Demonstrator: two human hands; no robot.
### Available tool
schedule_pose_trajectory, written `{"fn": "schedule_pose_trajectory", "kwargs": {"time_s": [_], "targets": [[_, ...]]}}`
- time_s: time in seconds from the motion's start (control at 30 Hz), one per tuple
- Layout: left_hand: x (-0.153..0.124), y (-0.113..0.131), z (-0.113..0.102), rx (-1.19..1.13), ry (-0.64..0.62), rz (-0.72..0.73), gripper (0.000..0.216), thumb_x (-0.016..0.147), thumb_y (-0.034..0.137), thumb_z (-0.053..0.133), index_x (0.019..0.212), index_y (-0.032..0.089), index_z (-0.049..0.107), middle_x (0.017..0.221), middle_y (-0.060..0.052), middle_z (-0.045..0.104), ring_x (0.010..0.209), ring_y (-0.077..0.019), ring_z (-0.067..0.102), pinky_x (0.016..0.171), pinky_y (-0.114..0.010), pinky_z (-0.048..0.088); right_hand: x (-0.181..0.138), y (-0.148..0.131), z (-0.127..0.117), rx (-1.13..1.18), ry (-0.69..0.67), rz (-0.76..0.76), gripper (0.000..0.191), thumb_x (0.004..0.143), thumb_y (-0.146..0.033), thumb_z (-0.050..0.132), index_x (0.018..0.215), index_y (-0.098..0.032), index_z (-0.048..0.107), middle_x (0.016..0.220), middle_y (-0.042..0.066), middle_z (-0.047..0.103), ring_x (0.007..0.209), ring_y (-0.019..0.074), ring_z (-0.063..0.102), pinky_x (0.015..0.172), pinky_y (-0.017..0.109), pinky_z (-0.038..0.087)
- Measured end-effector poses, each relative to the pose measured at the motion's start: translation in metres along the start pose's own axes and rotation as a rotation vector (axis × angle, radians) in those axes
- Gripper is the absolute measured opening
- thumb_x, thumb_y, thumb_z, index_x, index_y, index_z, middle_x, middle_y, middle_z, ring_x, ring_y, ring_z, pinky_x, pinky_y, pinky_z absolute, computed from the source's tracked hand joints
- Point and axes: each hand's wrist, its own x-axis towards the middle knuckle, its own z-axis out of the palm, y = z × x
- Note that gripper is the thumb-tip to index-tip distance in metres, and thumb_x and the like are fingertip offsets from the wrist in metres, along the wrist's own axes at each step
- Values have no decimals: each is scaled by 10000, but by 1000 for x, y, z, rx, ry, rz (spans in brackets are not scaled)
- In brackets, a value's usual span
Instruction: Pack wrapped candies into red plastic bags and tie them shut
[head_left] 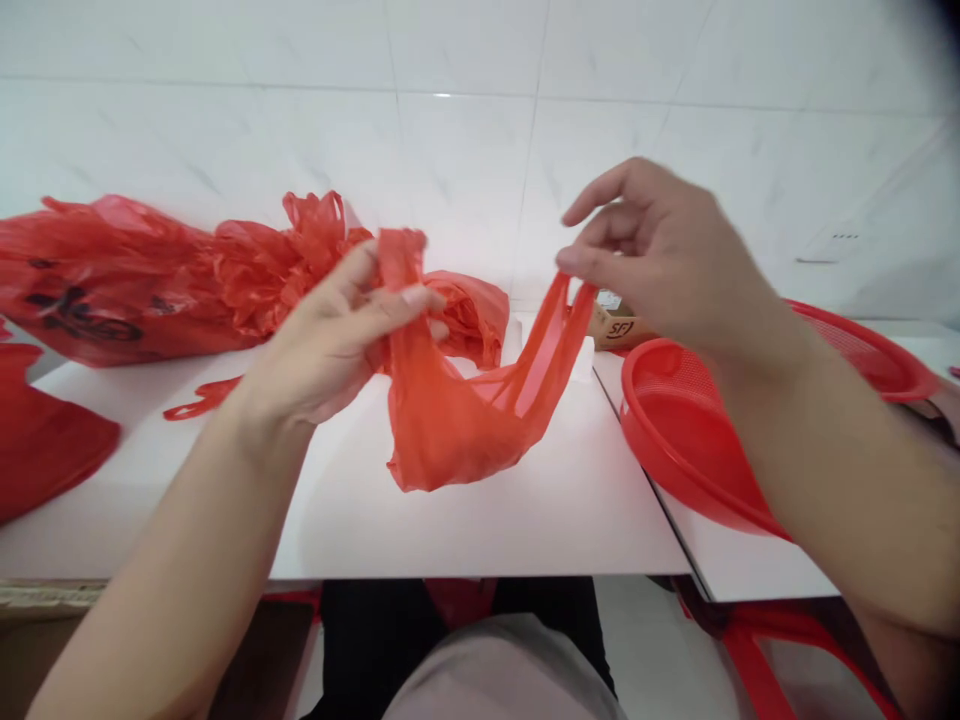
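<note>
A thin red plastic bag (465, 430) hangs in a slack curve between my two hands, above the white table. My left hand (352, 330) grips one handle of it between thumb and fingers. At the other end, my right hand (645, 250) pinches the opposite handle with thumb and fingertips, the loop stretched below them. Behind my left hand lies a heap of crumpled red plastic bags (262, 265). Another red bag (472, 310) rests behind the held one, partly covered by it.
A large red bag with black print (112, 300) lies at the back left against the tiled wall (465, 180). Red mesh baskets (675, 430) stand on the right-hand table. A small cardboard box (619, 328) sits near the wall. Below right is a red stool (780, 640).
</note>
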Motion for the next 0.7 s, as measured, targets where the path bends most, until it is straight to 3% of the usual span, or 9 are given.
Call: {"fn": "schedule_pose_trajectory", "kwargs": {"time_s": [0.1, 0.2, 0.27, 0.4, 0.47, 0.53, 0.6, 0.7], "targets": [[8, -4, 11, 129, -361, -287, 438, 773, 267, 747, 1176, 204, 589, 775, 14, 632, 631, -122, 632, 614, -280, 557, 10, -21, 28, 146, -167, -44, 163, 843, -121, 656, 969, -160, 561, 667, -64, 584, 538, 43, 484, 510, 188, 374], [11, -7, 26, 318, -500, -347, 308, 759, 340, 746, 1007, 178, 659, 707, 12, 572, 568, -108, 548, 477, -220, 476, 16, -36, 50, 336, -335, -88, 134, 860, -101, 618, 961, -153, 547, 671, -58, 588, 560, 47, 511, 544, 193, 418], [10, -10, 30, 355, -510, -377, 258, 813, 411, 677, 920, 176, 681, 709, 2, 570, 552, -94, 504, 449, -204, 433, 15, -34, 59, 413, -374, -104, 121, 875, -119, 596, 979, -158, 548, 722, -51, 607, 604, 48, 540, 595, 199, 452], [6, -21, 21, 238, -348, -511, 338, 887, 495, 550, 856, 174, 653, 654, 14, 547, 523, -78, 472, 495, -210, 469, 4, 0, 70, 410, -241, -44, 149, 868, -196, 611, 1005, -173, 557, 902, -8, 638, 775, 84, 606, 671, 226, 491], [5, -28, 13, 160, -261, -583, 358, 893, 498, 545, 757, 170, 587, 520, 62, 421, 433, -58, 390, 493, -219, 483, -5, 20, 76, 399, -234, 36, 161, 855, -202, 622, 998, -173, 553, 870, -9, 629, 764, 94, 612, 678, 245, 505], [5, -33, 7, 85, -259, -622, 348, 909, 478, 530, 739, 175, 550, 455, 90, 350, 373, -50, 336, 480, -224, 478, -14, 32, 80, 432, -256, 109, 146, 854, -200, 618, 977, -178, 543, 785, -29, 596, 696, 93, 605, 660, 258, 513], [4, -36, 3, 38, -319, -603, 307, 929, 447, 506, 813, 173, 578, 476, 63, 462, 387, -67, 421, 494, -231, 480, -25, 29, 80, 498, -235, 125, 120, 861, -202, 611, 945, -190, 526, 744, -45, 560, 652, 86, 594, 646, 256, 516], [0, -33, 0, 46, -468, -502, 303, 942, 406, 488, 857, 160, 643, 700, -24, 668, 532, -98, 571, 569, -240, 498, -44, 8, 72, 567, -268, 44, 121, 873, -221, 620, 949, -208, 527, 794, -35, 566, 687, 79, 588, 662, 239, 516]]}}
